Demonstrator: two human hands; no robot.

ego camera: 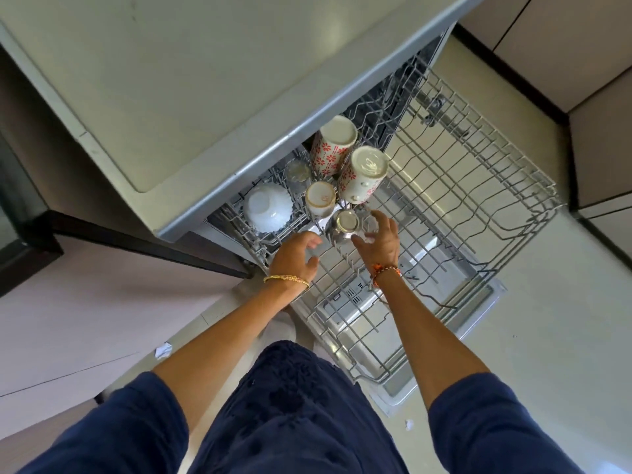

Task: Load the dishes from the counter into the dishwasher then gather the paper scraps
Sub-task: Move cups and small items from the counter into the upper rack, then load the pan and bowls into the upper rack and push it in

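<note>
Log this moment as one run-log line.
stage: loading dishes | rack: pulled out | left hand: open, on rack | right hand: open, beside steel cup | paper scrap: on floor

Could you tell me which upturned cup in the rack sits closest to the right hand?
The small steel cup, just beside the right hand's fingertips; the plain cream mug and two floral mugs stand farther back.
</note>
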